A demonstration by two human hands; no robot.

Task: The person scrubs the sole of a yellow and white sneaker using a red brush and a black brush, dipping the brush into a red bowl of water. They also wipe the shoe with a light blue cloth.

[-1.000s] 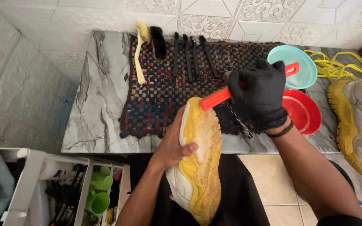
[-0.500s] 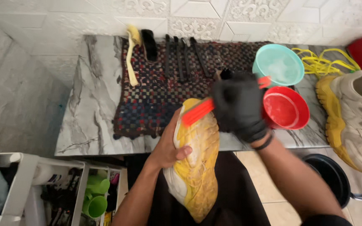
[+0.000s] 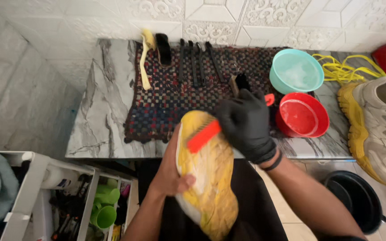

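My left hand [image 3: 171, 176] clamps the yellow-soled shoe [image 3: 206, 178] sole-up; gloved right hand [image 3: 246, 122] fisted on red brush [image 3: 204, 136], bristles on sole.

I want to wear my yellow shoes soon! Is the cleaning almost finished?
Not yet. Done: laces are out. Now: the gloved right hand rubs a red brush on the yellow sole; the left hand grips it. Left: the other shoe lies on the counter.

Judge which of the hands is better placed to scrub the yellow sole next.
Right, probably. The gloved right hand grips the red brush lying on the yellow shoe sole; the bare left hand is occupied steadying the shoe.
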